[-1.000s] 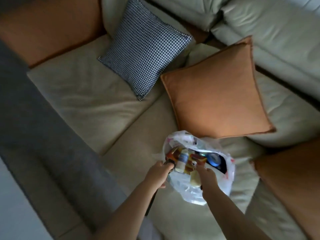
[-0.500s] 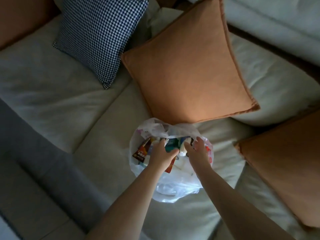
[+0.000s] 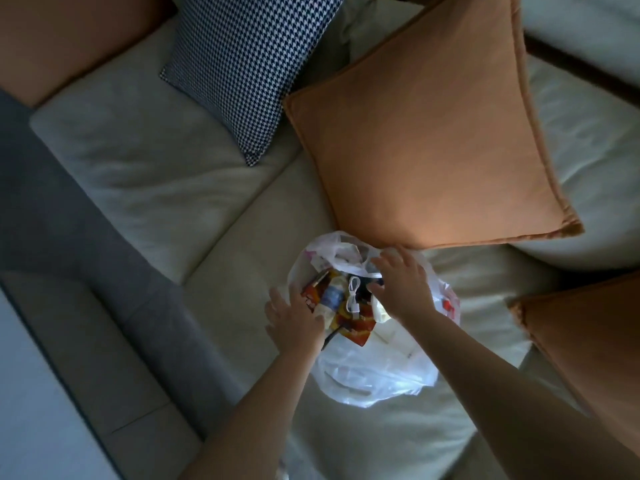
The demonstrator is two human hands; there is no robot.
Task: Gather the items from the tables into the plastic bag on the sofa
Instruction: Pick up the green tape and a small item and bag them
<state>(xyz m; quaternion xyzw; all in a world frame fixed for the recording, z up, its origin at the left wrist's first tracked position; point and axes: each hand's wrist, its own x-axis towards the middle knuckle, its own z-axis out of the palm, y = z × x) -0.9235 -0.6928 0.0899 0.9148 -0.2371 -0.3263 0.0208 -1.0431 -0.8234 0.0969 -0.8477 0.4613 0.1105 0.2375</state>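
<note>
A white plastic bag [image 3: 374, 372] lies on the pale sofa seat [image 3: 221, 278] with its mouth open toward me. Inside I see a small bottle [image 3: 330, 296], a coiled white cable [image 3: 353, 292] and an orange snack packet [image 3: 355, 325]. My left hand [image 3: 294, 320] rests on the bag's left rim with its fingers spread. A thin dark object [image 3: 329, 337] pokes out by its thumb. My right hand [image 3: 401, 285] lies over the right side of the mouth, fingers spread on the plastic, and hides what sits beneath it.
A large orange cushion [image 3: 429, 133] leans just behind the bag. A houndstooth cushion [image 3: 256, 60] stands to its left, and another orange cushion [image 3: 588, 348] lies at the right. The sofa's grey edge [image 3: 104, 258] runs along the left, with pale floor [image 3: 31, 410] beyond.
Both hands have spread apart from the middle of the bag to its rims, so the items inside now show. My view has dropped closer to the sofa.
</note>
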